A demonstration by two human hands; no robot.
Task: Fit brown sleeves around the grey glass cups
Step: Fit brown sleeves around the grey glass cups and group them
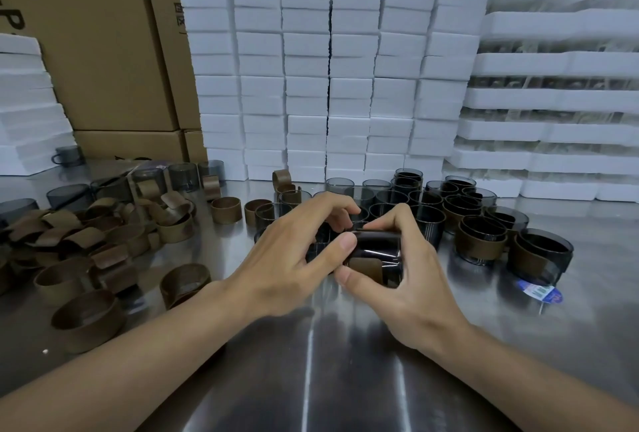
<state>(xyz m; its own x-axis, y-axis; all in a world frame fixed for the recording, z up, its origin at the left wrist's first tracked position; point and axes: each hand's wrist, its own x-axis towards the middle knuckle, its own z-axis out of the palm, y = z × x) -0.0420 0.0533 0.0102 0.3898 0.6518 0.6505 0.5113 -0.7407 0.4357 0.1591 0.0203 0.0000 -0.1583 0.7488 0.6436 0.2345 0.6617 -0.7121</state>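
Note:
Over the middle of the steel table [311, 379], both my hands hold one grey glass cup [378, 250] with a brown sleeve [363, 265] on it. My left hand [290, 259] grips it from the left, thumb on the rim. From the right, my right hand [411, 279] curls its fingers over the top and presses its thumb on the sleeve. Several loose brown sleeves [90, 319] lie at the left. Bare grey cups [340, 186] stand behind my hands, and sleeved cups [480, 241] stand at the right.
White foam boxes [311, 86] are stacked in a wall along the back of the table. Cardboard cartons [103, 51] stand at the back left. Foam trays [553, 103] holding glasses are piled at the right. A blue and white label [541, 291] lies by the right cups.

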